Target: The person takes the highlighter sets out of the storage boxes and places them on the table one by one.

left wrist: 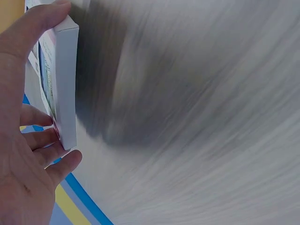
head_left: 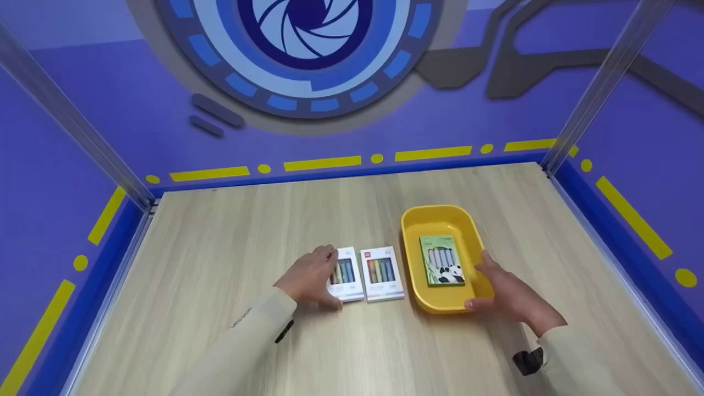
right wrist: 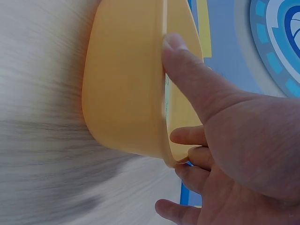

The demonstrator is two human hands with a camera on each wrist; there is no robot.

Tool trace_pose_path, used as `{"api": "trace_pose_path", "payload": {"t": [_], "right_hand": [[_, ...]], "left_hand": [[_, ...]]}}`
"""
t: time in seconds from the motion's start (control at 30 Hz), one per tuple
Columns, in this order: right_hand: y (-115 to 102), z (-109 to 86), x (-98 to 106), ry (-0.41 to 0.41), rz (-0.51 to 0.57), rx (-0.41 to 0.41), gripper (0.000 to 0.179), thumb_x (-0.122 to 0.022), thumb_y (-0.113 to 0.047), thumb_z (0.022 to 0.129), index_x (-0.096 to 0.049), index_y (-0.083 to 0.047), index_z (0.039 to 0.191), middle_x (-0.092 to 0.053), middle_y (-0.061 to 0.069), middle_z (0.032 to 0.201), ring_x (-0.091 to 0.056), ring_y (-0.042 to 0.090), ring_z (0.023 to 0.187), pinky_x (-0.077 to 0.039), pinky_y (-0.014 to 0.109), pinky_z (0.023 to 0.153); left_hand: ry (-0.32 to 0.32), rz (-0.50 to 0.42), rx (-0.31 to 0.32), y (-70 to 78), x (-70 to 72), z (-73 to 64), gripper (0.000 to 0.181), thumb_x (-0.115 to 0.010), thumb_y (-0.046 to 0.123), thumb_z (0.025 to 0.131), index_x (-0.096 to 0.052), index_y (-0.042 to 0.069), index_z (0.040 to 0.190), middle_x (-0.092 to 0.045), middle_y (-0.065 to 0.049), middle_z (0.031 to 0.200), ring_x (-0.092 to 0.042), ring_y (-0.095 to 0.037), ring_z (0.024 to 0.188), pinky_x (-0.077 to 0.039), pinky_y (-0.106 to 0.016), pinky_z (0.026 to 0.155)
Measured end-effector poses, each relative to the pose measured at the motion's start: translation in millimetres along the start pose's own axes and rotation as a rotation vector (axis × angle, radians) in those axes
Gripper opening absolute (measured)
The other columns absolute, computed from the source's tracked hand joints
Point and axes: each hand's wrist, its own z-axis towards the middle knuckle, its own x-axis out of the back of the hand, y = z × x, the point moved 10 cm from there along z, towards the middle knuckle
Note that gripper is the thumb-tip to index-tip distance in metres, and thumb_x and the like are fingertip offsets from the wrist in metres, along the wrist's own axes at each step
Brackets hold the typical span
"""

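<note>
On the table, my left hand (head_left: 311, 276) grips a white crayon box (head_left: 347, 275) by its near and far ends. In the left wrist view, the thumb lies at one end of the box (left wrist: 65, 84) and the fingertips at the other. A second white crayon box (head_left: 381, 274) lies flat just to its right, its window showing coloured sticks. My right hand (head_left: 511, 291) holds the rim of a yellow plastic basin (head_left: 411, 242), thumb and fingers set on its right side and near corner. Inside the basin lies a green crayon box with a panda picture (head_left: 443, 261).
The pale wooden table (head_left: 247, 231) is enclosed by a purple back wall (head_left: 330, 146) and side walls with yellow markings. Metal posts (head_left: 599, 82) stand at the back corners.
</note>
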Motion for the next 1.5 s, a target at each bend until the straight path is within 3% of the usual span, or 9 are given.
{"api": "trace_pose_path", "payload": {"t": [0.17, 0.53, 0.87, 1.0, 1.13, 1.23, 1.37, 1.5], "right_hand": [[-2.9, -0.6, 1.8, 0.006, 0.003, 0.009, 0.102, -0.078, -0.048, 0.074, -0.028, -0.003, 0.151, -0.003, 0.02, 0.162, -0.014, 0.047, 0.145, -0.019, 0.064, 0.114], [-1.7, 1.1, 0.5, 0.003, 0.012, -0.004, 0.111, -0.076, -0.056, 0.071, -0.022, -0.006, 0.154, -0.006, 0.019, 0.162, -0.016, 0.046, 0.145, -0.02, 0.064, 0.113], [-2.2, 1.4, 0.6, 0.0, -0.005, 0.004, 0.104, -0.078, -0.048, 0.075, -0.025, -0.004, 0.152, -0.006, 0.02, 0.162, -0.018, 0.047, 0.145, -0.021, 0.064, 0.113], [-1.3, 0.1, 0.6, -0.002, -0.002, 0.009, 0.104, -0.078, -0.049, 0.074, -0.026, -0.003, 0.152, -0.006, 0.021, 0.162, -0.018, 0.047, 0.144, -0.02, 0.065, 0.113], [2.7, -1.0, -0.7, -0.015, 0.025, -0.026, 0.116, -0.076, -0.059, 0.069, -0.017, -0.008, 0.155, -0.011, 0.021, 0.161, -0.018, 0.046, 0.145, -0.021, 0.067, 0.111], [5.1, -1.2, -1.6, -0.028, 0.056, -0.058, 0.122, -0.073, -0.066, 0.066, -0.01, -0.013, 0.156, -0.011, 0.02, 0.162, -0.015, 0.046, 0.145, -0.02, 0.069, 0.111], [4.4, -1.0, -0.9, -0.03, 0.053, -0.058, 0.12, -0.073, -0.065, 0.066, -0.014, -0.012, 0.156, -0.008, 0.019, 0.162, -0.014, 0.046, 0.146, -0.019, 0.068, 0.111], [4.7, -0.2, 0.1, -0.023, 0.029, -0.052, 0.118, -0.075, -0.063, 0.066, -0.017, -0.01, 0.155, -0.008, 0.02, 0.162, -0.016, 0.046, 0.145, -0.02, 0.067, 0.111]], "left_hand": [[-0.009, -0.011, 0.011, -0.5, -1.9, 1.4, 0.119, -0.077, 0.066, 0.064, -0.027, 0.002, 0.151, -0.033, -0.012, 0.155, -0.033, -0.024, 0.142, -0.034, -0.04, 0.116], [-0.06, 0.008, 0.057, -1.9, -10.0, 0.2, 0.117, -0.082, 0.06, 0.064, -0.028, 0.006, 0.152, -0.033, -0.009, 0.155, -0.037, -0.022, 0.139, -0.034, -0.04, 0.116], [-0.077, -0.025, 0.094, 0.2, -11.1, -3.1, 0.115, -0.087, 0.049, 0.063, -0.027, 0.007, 0.152, -0.03, -0.009, 0.156, -0.038, -0.024, 0.138, -0.034, -0.04, 0.116], [-0.079, -0.002, 0.07, 4.3, -7.8, -1.4, 0.118, -0.088, 0.051, 0.06, -0.029, 0.004, 0.151, -0.034, -0.011, 0.153, -0.04, -0.024, 0.135, -0.038, -0.04, 0.113], [-0.07, -0.023, 0.067, 3.8, -5.0, 0.8, 0.117, -0.079, 0.066, 0.063, -0.03, 0.004, 0.15, -0.032, -0.013, 0.155, -0.032, -0.027, 0.143, -0.034, -0.043, 0.116], [-0.044, -0.063, 0.087, 3.1, 0.7, 3.0, 0.11, -0.066, 0.073, 0.072, -0.029, 0.006, 0.152, -0.026, -0.012, 0.159, -0.024, -0.027, 0.148, -0.028, -0.045, 0.119], [0.005, -0.088, 0.096, 8.4, 14.6, 7.7, 0.096, -0.057, 0.07, 0.082, -0.028, 0.012, 0.153, -0.023, -0.006, 0.161, -0.02, -0.025, 0.15, -0.025, -0.046, 0.12], [0.025, -0.082, 0.083, 18.4, 26.6, 13.3, 0.089, -0.055, 0.066, 0.086, -0.026, 0.016, 0.154, -0.022, -0.004, 0.162, -0.02, -0.023, 0.15, -0.025, -0.045, 0.12]]}}
